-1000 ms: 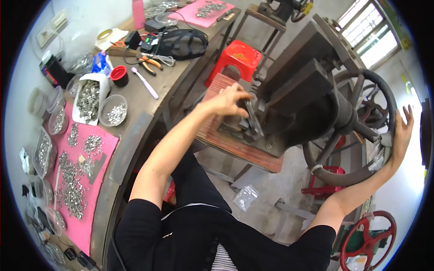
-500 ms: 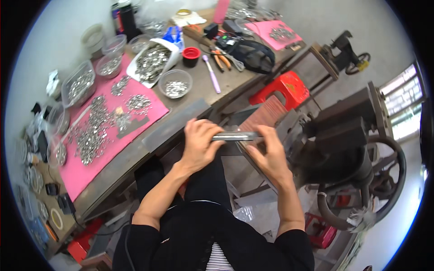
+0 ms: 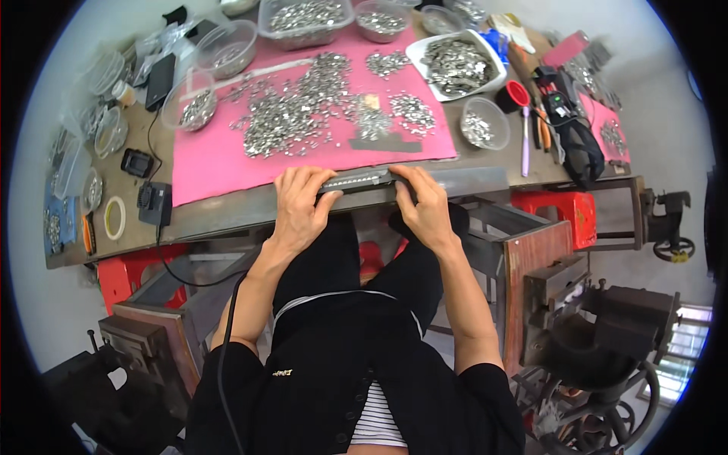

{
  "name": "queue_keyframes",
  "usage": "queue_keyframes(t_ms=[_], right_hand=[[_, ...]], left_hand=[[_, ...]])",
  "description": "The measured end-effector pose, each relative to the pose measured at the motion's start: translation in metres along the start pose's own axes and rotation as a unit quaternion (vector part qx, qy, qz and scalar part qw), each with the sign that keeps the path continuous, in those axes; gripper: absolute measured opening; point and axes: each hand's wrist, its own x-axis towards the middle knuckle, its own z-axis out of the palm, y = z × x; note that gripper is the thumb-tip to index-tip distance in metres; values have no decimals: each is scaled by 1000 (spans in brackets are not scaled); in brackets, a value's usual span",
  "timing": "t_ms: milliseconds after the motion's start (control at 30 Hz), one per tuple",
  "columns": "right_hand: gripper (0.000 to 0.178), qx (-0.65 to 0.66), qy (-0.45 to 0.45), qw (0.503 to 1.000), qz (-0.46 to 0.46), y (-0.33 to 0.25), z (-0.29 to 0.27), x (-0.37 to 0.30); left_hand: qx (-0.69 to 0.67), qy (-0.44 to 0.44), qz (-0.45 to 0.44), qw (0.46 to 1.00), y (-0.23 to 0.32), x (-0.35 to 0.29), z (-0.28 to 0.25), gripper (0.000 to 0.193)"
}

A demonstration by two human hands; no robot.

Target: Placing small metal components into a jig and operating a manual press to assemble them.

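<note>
A narrow dark metal bar (image 3: 355, 183) with a row of small shiny pieces along it lies level between my hands, just at the front edge of the workbench. My left hand (image 3: 301, 206) grips its left end, thumb below and fingers over the top. At the other end my right hand (image 3: 425, 206) pinches the bar between thumb and fingers. Just beyond, a pink mat (image 3: 205, 182) bears a large heap of small silvery metal pieces (image 3: 292, 114). A smaller pile (image 3: 412, 112) and a flat grey strip (image 3: 385, 144) lie on its right part.
Plastic tubs of metal parts (image 3: 303, 36) line the mat's far side. A white tray of parts (image 3: 497, 76), a round tub (image 3: 485, 125), a red cup (image 3: 516, 95) and a purple-handled brush (image 3: 525, 144) stand right. Machines with handwheels (image 3: 622, 318) and a red stool (image 3: 584, 220) are below right.
My view has swung left, from the machine side round to the bench. The bar, still held in both hands, is now at the bench's front edge before the pink mat.
</note>
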Motion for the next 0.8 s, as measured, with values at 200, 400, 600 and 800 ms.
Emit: queue_keyframes(t_ms=[200, 400, 600, 800], right_hand=[[51, -48, 37, 995, -77, 5, 33, 15], [59, -96, 77, 989, -81, 13, 47, 12], [55, -124, 92, 984, -90, 17, 49, 10], [51, -134, 102, 980, -104, 15, 50, 10]], left_hand=[[-12, 18, -24, 999, -15, 11, 6, 26], [54, 50, 35, 997, -10, 8, 13, 30], [-39, 129, 51, 990, -3, -13, -4, 30], [-361, 237, -231, 872, -13, -59, -31, 39]])
